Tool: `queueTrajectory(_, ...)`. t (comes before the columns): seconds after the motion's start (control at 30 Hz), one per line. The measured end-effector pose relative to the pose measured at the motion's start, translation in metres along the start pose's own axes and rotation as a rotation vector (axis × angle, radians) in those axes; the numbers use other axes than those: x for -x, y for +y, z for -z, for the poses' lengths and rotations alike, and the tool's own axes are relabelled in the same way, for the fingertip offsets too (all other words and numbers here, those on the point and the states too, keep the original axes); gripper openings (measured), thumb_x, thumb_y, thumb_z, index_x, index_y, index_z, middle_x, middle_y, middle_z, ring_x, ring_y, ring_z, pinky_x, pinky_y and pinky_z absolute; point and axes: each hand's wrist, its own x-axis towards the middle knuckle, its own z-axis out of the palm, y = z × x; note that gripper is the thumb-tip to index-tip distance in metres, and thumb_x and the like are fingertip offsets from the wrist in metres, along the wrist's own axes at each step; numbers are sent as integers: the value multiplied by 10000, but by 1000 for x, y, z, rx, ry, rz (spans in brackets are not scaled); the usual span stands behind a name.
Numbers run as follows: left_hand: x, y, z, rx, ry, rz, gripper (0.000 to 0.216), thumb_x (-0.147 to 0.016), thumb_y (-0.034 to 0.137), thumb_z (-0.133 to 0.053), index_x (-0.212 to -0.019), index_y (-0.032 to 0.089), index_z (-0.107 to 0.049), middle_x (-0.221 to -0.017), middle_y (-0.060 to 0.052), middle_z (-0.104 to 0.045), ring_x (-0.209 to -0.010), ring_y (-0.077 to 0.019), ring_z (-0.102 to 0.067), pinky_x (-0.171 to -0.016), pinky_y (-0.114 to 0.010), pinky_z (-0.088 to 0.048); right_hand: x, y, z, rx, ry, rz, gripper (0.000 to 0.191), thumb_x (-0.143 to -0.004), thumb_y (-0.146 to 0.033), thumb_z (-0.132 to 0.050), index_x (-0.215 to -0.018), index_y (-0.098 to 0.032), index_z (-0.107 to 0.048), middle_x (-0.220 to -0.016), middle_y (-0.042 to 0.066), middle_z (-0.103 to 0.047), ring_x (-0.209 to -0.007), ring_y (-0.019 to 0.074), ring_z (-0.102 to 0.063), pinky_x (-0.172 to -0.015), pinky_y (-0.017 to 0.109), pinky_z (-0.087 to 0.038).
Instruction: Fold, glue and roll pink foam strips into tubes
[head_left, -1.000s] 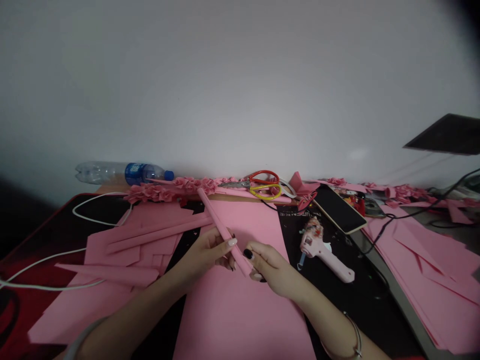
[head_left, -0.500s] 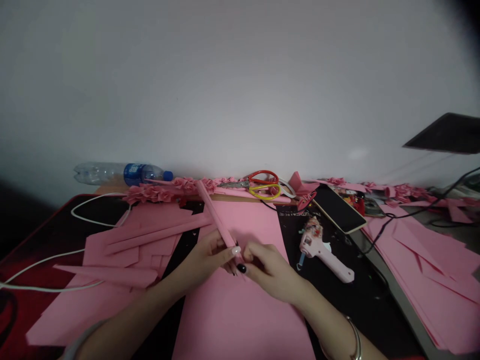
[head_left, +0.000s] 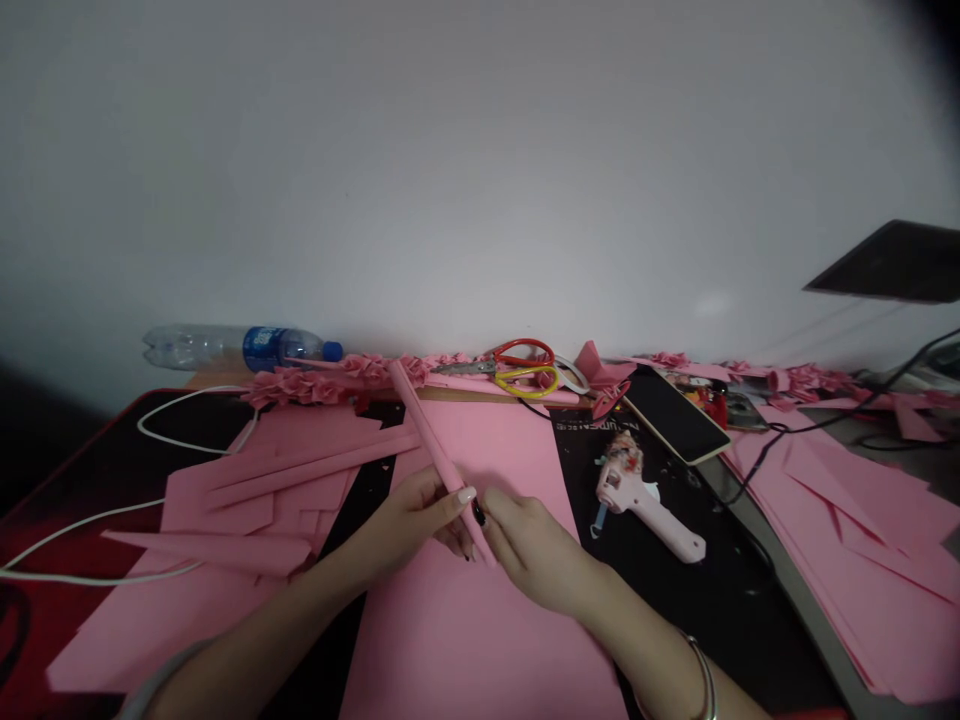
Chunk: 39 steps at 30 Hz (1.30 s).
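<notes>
A long, thin rolled pink paper tube (head_left: 429, 436) slants from the table's back edge down toward me. My left hand (head_left: 411, 518) pinches its near part between thumb and fingers. My right hand (head_left: 529, 548) closes round the tube's near end, thumb touching the left thumb. Both hands hover over a large pink sheet (head_left: 480, 610) lying on the dark mat.
A pink glue gun (head_left: 643, 500) lies right of my hands, a phone (head_left: 673, 414) behind it. Red and yellow scissors (head_left: 526, 366), pink paper flowers (head_left: 322, 380) and a water bottle (head_left: 240, 346) line the wall. Pink sheets (head_left: 862, 540) pile at right, rolled strips (head_left: 300, 470) and white cable (head_left: 97, 520) at left.
My right hand has slid up the tube's near end to meet the left hand, covering the tip that stuck out before. The tube has stayed slanted the same way.
</notes>
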Motion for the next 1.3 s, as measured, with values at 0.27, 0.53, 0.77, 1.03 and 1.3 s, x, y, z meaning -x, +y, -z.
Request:
queueTrajectory(0.27, 2, 3, 0, 45, -62, 18, 334, -800, 467, -655, -753, 148, -571, -671, -48, -684, -543, -135, -639, -547, -245, -536, -2, -9, 1, -427, 27, 14, 282, -959, -164, -306, -754, -190, -496, -689, -2, -593, -620, 116, -534, -602, 242, -418)
queueTrajectory(0.53, 3, 7, -1, 64, -67, 36, 370, -767, 502, -675, -750, 144, -584, -670, -53, -688, -534, -134, -633, -532, -240, -526, -4, -10, 2, -740, -45, -96, 398, -963, -443, -371, -744, -171, -563, -577, -38, -508, -444, 77, -339, -421, 213, -294)
queueTrajectory(0.77, 3, -1, 0, 28, -65, 20, 344, -793, 491, -657, -795, 169, -537, -659, -23, -682, -561, -154, -666, -550, -253, -540, -3, -4, 1, -425, -9, 16, 275, -979, -340, -384, -816, -191, -547, -746, 20, -648, -674, 133, -583, -657, 267, -449)
queueTrajectory(1.03, 1, 1, -1, 69, -83, 57, 341, -812, 487, -635, -762, 178, -500, -652, -55, -701, -526, -157, -655, -526, -260, -534, -4, -9, -1, -496, 2, 17, 382, -998, -353, -316, -777, -190, -582, -715, 22, -647, -654, 142, -597, -656, 283, -467)
queueTrajectory(1.3, 1, 1, 0, 94, -120, 41, 331, -843, 477, -600, -755, 168, -519, -664, -56, -702, -511, -145, -644, -506, -247, -529, -5, -9, -8, -762, 16, -37, 395, -976, -437, -352, -754, -183, -559, -638, -4, -583, -520, 109, -472, -506, 240, -371)
